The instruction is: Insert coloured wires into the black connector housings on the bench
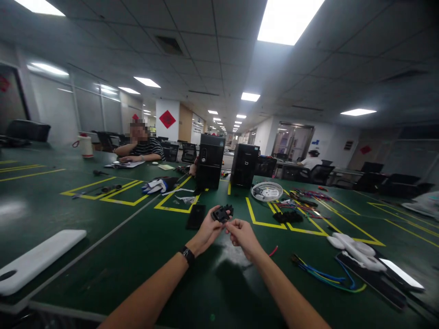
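Observation:
My left hand (208,228) is closed around a small black plastic part (222,213), held above the green table (103,246). A dark band sits on that wrist. My right hand (242,233) is beside it, fingers pinched together at the part's right edge. What the right fingers pinch is too small to make out. A flat black device (195,216) lies on the table just left of my hands.
Two black computer towers (210,161) (244,165) stand behind, with a white fan grille (267,191), black parts (288,217) and coloured cables (325,276) to the right. A white panel (37,260) lies at left. A person in a striped shirt (144,148) sits across; gloves (157,185) lie nearby.

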`<state>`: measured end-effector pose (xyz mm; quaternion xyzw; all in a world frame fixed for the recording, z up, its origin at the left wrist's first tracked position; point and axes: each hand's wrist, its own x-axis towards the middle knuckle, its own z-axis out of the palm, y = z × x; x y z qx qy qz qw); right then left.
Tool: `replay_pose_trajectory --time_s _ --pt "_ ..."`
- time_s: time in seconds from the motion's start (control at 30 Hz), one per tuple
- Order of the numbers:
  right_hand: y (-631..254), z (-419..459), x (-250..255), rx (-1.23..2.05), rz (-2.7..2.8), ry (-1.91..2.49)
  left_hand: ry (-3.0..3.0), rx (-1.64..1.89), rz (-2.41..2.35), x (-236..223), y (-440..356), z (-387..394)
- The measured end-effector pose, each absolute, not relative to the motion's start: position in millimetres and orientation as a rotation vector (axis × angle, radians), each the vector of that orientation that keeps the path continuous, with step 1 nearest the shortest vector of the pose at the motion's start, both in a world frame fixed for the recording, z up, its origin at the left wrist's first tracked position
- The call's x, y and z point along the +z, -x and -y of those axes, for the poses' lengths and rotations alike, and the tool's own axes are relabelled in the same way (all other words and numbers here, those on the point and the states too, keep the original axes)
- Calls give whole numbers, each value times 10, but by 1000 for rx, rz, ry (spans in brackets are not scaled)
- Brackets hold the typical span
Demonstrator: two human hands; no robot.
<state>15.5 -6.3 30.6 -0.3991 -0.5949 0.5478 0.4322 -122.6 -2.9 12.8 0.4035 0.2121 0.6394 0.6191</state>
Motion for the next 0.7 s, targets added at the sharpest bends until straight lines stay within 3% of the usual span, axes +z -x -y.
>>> replay_pose_trajectory --time_s 0.4,0.7 --pt "-98 8 123 1422 1391 1005 -990 1410 -498 127 1226 13" --pt "-120 -15 43 1446 1406 1052 -1360 1428 -736 54 1253 17"
